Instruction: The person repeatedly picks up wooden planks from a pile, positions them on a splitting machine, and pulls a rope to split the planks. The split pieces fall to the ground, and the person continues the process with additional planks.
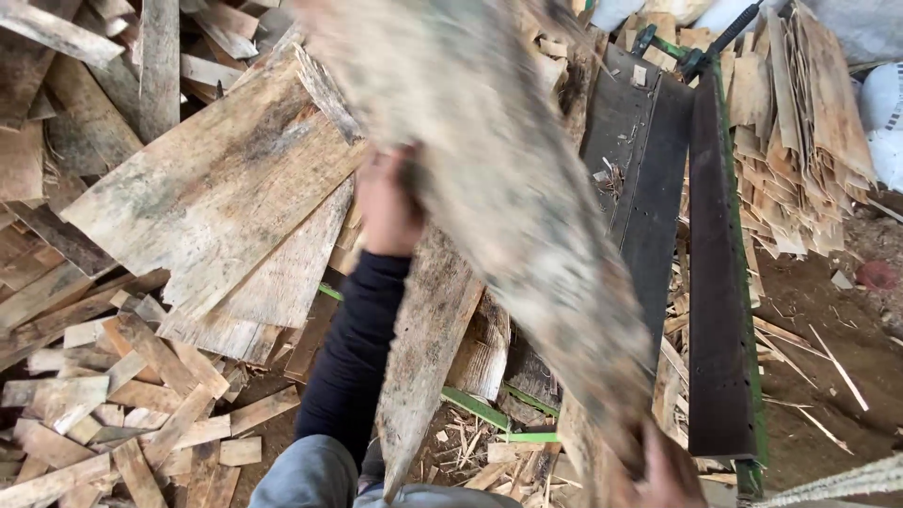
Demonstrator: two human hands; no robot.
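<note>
Grey, weathered wood fills the middle of the view: a long plank (pixel 499 188), blurred, runs on a slant from the upper left down to the lower right. Its far end points up and away, its near end lies toward the person. The left hand (pixel 388 205), in a dark sleeve (pixel 357 348), grips its left edge about halfway along, fingers wrapped on the wood. The right hand (pixel 663 470) clasps the near end at the bottom. Below lie loose boards (pixel 216 188) and scraps; a dark metal machine bed (pixel 720 282) stands just to the right.
</note>
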